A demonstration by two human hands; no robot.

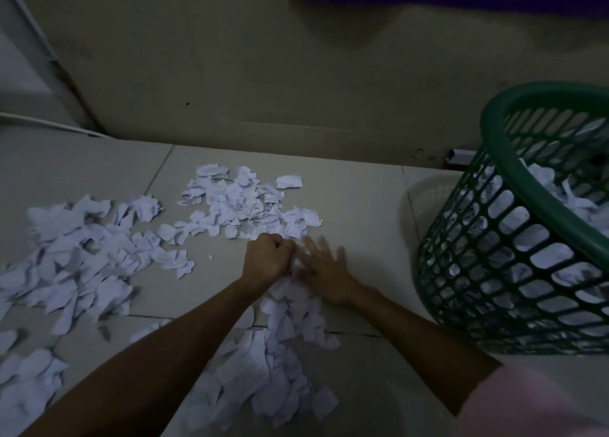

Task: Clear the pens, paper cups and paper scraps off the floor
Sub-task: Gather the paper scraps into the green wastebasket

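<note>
Dim shot. L hand (265, 258) at frame centre, fingers curled tight round a wad of paper scraps (237, 202), knuckles up. R hand (324, 271) just beside it, fingers spread wide and flat over the scraps, blurred, holding nothing that shows. Scraps lie on the tiled floor (359, 205) in several heaps: one above the hands at mid-frame, a big one at left, another running down btwn the forearms to the bottom edge. Green slotted basket (514, 258) at right, tilted toward the hands, already part full of white scraps. Pink sleeve (527, 400) at lower right corner. Wall along the top, pale cable (49, 125) at upper left.
</note>
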